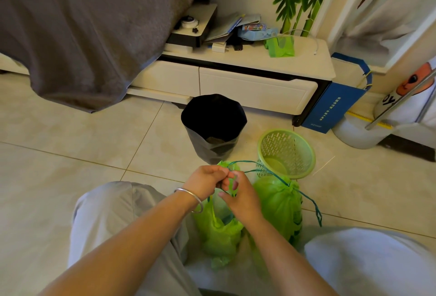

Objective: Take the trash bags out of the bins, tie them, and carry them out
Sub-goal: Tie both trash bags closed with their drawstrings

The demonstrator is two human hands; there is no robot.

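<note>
The left hand [207, 179] and the right hand [240, 195] meet over the floor between the person's knees, both with fingers curled, pinching the dark green drawstring [269, 172] of a green trash bag [218, 232]. The left hand, with a silver bracelet [191, 199] at the wrist, pinches the cord from above; the right hand pinches it just below, thumb towards the camera. They appear to be working a knot, though the knot itself is hidden behind the fingers.

This head view is the only one. The bag being tied sits on the tiled floor [70, 142] directly under the hands, its neck pulled up towards them. Just beside it, to the right, stands a second green bag [280, 203], its mouth cinched tight and a loop of cord trailing down its right side. Behind that, the green mesh bin [286, 153] is bare inside, no liner showing. Further back, the black-lined bin [213, 128] has its liner still in place, with something lying at the bottom.

Judging from this, one bag looks finished, one is midway through tying, and the black liner has not been lifted out yet. Carrying everything out remains.
</note>
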